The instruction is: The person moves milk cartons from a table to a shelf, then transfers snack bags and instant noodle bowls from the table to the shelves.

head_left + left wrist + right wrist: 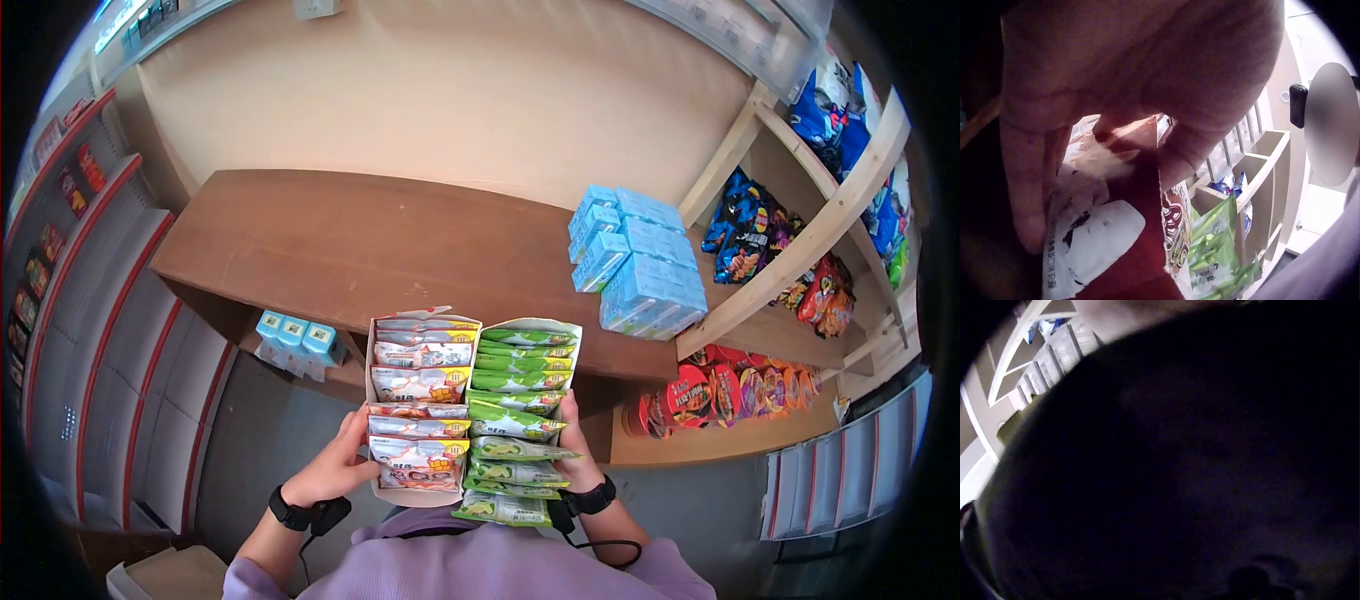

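Two open display boxes of snack packets stand side by side in front of the person's body in the head view. The left box [402, 496] carries white, orange and yellow packets [418, 458]. Green packets [518, 420] fill the right box [562, 327], the nearest ones bulging past its near end. My left hand [335, 462] grips the left box's outer side, thumb at the rim; in the left wrist view its fingers spread across the red printed wall [1141, 256]. My right hand [580, 448] holds the right box's outer side, its fingers largely hidden. The right wrist view is mostly dark.
Behind the boxes runs a brown counter [380, 225], with stacked light-blue cartons [650, 265] at its right end. Blue-capped packs [295, 335] sit on a shelf beneath. Red-edged shelves [110, 300] stand left; a wooden rack [800, 260] with snack bags and red tubs [690, 395] stand right.
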Action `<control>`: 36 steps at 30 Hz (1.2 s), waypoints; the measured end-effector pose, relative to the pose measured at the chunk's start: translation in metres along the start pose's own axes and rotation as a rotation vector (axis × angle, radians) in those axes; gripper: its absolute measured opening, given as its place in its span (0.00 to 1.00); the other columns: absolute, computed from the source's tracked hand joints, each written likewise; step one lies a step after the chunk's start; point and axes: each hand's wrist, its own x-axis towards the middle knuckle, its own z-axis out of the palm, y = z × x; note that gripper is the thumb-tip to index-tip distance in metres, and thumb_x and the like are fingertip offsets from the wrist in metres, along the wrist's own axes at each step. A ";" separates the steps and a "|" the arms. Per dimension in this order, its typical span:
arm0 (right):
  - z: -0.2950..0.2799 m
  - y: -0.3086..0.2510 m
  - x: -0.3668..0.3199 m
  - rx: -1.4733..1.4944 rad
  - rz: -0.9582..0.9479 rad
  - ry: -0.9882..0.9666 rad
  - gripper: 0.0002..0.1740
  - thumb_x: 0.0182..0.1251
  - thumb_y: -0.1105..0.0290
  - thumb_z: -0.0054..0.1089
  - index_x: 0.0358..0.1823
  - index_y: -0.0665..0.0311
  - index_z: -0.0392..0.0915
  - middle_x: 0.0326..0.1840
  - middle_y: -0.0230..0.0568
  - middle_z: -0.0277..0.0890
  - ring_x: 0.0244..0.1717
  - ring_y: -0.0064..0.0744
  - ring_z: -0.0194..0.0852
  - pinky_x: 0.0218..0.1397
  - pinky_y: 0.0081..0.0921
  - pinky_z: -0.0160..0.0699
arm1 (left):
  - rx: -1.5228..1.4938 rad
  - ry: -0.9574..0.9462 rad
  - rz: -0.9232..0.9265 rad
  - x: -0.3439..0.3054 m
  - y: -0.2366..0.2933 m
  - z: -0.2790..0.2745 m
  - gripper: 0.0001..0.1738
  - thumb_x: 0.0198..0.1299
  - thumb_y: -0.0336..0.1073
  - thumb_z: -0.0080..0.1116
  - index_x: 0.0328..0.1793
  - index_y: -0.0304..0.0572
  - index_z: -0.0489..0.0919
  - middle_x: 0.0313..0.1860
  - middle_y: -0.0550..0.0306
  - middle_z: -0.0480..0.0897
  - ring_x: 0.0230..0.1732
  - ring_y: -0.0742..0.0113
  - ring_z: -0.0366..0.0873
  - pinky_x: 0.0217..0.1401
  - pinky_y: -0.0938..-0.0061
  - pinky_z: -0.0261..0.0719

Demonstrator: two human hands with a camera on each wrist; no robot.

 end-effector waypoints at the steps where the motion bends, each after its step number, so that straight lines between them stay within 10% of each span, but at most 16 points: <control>1: 0.007 -0.002 -0.007 -0.002 0.015 -0.001 0.32 0.73 0.44 0.37 0.67 0.60 0.58 0.63 0.40 0.66 0.60 0.32 0.68 0.62 0.33 0.69 | 0.009 -0.001 -0.011 -0.007 0.004 0.000 0.49 0.50 0.24 0.55 0.77 0.42 0.41 0.59 0.52 0.57 0.57 0.64 0.66 0.47 0.76 0.77; 8: 0.000 0.009 -0.015 -0.099 0.008 0.017 0.33 0.73 0.44 0.37 0.69 0.58 0.54 0.65 0.39 0.63 0.62 0.31 0.65 0.64 0.33 0.66 | 0.084 -0.033 0.002 -0.010 -0.013 0.006 0.45 0.51 0.25 0.55 0.75 0.38 0.46 0.56 0.50 0.59 0.59 0.61 0.66 0.51 0.75 0.75; 12: -0.012 0.035 -0.015 -0.200 0.046 0.042 0.33 0.73 0.44 0.37 0.69 0.58 0.53 0.68 0.38 0.57 0.66 0.28 0.58 0.68 0.31 0.60 | -0.011 -0.069 -0.009 -0.017 -0.063 0.013 0.43 0.51 0.25 0.54 0.74 0.36 0.48 0.64 0.43 0.59 0.69 0.50 0.55 0.70 0.65 0.57; 13: -0.013 0.040 -0.014 -0.184 0.139 0.073 0.32 0.73 0.44 0.37 0.69 0.57 0.53 0.67 0.38 0.58 0.65 0.28 0.59 0.67 0.31 0.61 | -0.067 -0.098 -0.093 -0.022 -0.075 0.016 0.44 0.49 0.17 0.50 0.74 0.38 0.46 0.70 0.49 0.56 0.72 0.62 0.50 0.73 0.66 0.51; 21: -0.031 0.075 0.003 -0.149 0.410 0.122 0.34 0.72 0.41 0.37 0.67 0.58 0.58 0.63 0.38 0.66 0.60 0.30 0.67 0.62 0.30 0.68 | -0.140 -0.063 -0.196 -0.032 -0.118 0.029 0.44 0.49 0.20 0.51 0.74 0.37 0.46 0.71 0.47 0.54 0.74 0.58 0.48 0.75 0.65 0.47; 23: -0.023 0.072 0.005 -0.157 0.397 0.119 0.34 0.71 0.40 0.37 0.66 0.58 0.60 0.61 0.38 0.69 0.58 0.31 0.70 0.60 0.31 0.71 | 0.017 -0.113 -0.232 -0.030 -0.105 0.024 0.48 0.51 0.28 0.53 0.76 0.38 0.41 0.70 0.35 0.54 0.74 0.44 0.48 0.74 0.61 0.52; 36: -0.044 0.085 -0.014 -0.119 0.342 0.239 0.37 0.67 0.36 0.41 0.65 0.58 0.62 0.62 0.40 0.69 0.58 0.33 0.71 0.60 0.32 0.72 | 0.106 -0.195 -0.199 -0.009 -0.108 0.022 0.50 0.50 0.32 0.52 0.76 0.38 0.37 0.70 0.34 0.57 0.72 0.42 0.53 0.73 0.60 0.55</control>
